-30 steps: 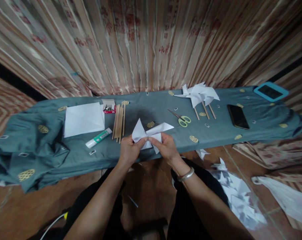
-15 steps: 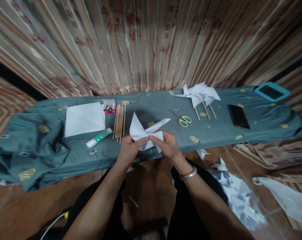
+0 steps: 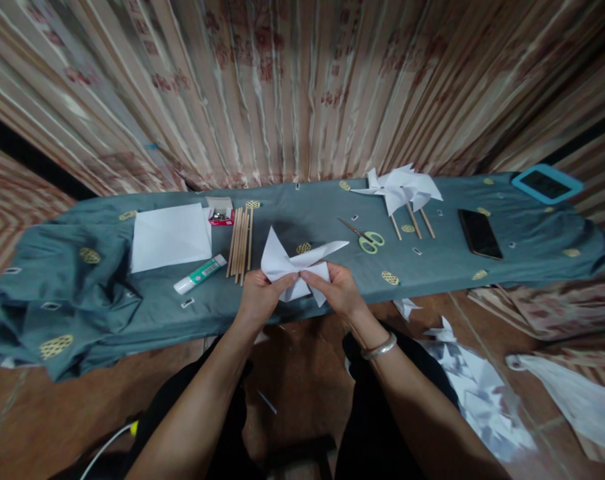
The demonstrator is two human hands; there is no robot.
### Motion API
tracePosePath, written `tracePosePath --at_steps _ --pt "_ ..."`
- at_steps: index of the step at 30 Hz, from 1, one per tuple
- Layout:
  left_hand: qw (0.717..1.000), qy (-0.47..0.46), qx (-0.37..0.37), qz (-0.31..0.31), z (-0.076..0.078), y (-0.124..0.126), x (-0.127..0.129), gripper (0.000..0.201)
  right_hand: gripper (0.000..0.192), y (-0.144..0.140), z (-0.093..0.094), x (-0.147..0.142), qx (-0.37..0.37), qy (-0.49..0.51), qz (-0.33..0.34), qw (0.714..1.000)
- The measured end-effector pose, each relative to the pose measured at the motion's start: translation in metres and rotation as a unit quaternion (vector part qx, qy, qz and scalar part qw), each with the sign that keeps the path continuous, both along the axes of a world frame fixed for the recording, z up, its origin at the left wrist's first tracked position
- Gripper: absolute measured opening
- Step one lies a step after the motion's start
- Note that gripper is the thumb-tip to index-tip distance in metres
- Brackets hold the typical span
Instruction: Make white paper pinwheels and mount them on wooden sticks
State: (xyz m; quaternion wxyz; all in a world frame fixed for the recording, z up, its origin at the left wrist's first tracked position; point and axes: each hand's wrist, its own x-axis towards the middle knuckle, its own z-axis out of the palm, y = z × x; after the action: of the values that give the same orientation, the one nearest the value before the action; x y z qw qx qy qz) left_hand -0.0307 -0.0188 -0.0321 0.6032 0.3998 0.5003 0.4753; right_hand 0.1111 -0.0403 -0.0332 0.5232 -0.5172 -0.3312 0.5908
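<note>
A white paper pinwheel (image 3: 278, 260) is held over the table's near edge, its blades folded in toward the middle. My left hand (image 3: 263, 293) grips its left side, thumb pressed near the centre. My right hand (image 3: 336, 287) pinches the other side, its thumb meeting the left one there. Whether a pin sits under the thumbs I cannot make out. Just left of the pinwheel lie several wooden sticks (image 3: 240, 243). To its right are scissors with pale green handles (image 3: 371, 242). Finished-looking pinwheels on sticks (image 3: 403, 189) are piled at the back right.
On the cloth-covered table (image 3: 322, 207) lie a stack of white paper (image 3: 171, 238), a glue tube (image 3: 200, 274), a small red box of metal pieces (image 3: 220, 212), a phone (image 3: 479, 233) and a blue-framed tablet (image 3: 547, 183). A clear bag of paper pieces (image 3: 482, 393) is on the floor.
The pinwheel's right-hand blade has swung slightly outward to the right. Both hands keep their grip in nearly the same place.
</note>
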Motion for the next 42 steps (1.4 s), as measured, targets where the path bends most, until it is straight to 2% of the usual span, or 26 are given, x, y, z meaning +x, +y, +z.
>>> tracePosePath --at_steps 7,14,24,27,30,32,33,35,38,40,42 --pt "1.0 0.022 0.006 0.003 -0.004 0.001 0.0 0.028 0.039 0.001 0.001 -0.001 0.008 -0.023 -0.007 1.0" --pt "1.0 0.004 -0.004 -0.012 -0.008 0.001 -0.002 0.031 0.038 0.001 -0.002 -0.002 0.034 -0.051 -0.008 0.998" --pt "0.997 -0.057 0.003 -0.045 0.007 0.004 -0.003 0.049 0.039 0.003 -0.004 0.015 0.05 -0.118 -0.052 0.99" --pt "0.999 -0.033 0.022 -0.022 0.002 0.008 -0.01 0.047 0.036 0.0 -0.007 0.027 0.061 -0.152 -0.054 0.985" --pt "0.993 0.067 0.095 0.009 -0.006 0.017 -0.025 0.035 0.035 -0.004 -0.007 0.039 0.061 -0.171 -0.051 0.982" --pt "0.967 0.187 0.17 0.021 -0.011 0.026 -0.038 0.025 0.036 -0.006 -0.006 0.044 0.053 -0.168 -0.046 0.983" --pt "0.943 0.259 0.209 0.01 -0.014 0.031 -0.043 0.022 0.037 -0.008 -0.005 0.045 0.049 -0.161 -0.042 0.985" --pt "0.883 0.393 0.256 -0.001 -0.018 0.042 -0.052 0.024 0.038 -0.01 -0.002 0.046 0.041 -0.147 -0.031 0.988" --pt "0.785 0.555 0.276 -0.014 -0.023 0.055 -0.057 0.031 0.037 -0.013 0.001 0.044 0.04 -0.143 -0.023 0.989" --pt "0.757 0.592 0.275 -0.021 -0.026 0.06 -0.057 0.032 0.036 -0.015 0.003 0.043 0.042 -0.145 -0.02 0.988" --pt "0.751 0.601 0.272 -0.026 -0.029 0.063 -0.056 0.033 0.037 -0.016 0.004 0.043 0.044 -0.143 -0.014 0.989"
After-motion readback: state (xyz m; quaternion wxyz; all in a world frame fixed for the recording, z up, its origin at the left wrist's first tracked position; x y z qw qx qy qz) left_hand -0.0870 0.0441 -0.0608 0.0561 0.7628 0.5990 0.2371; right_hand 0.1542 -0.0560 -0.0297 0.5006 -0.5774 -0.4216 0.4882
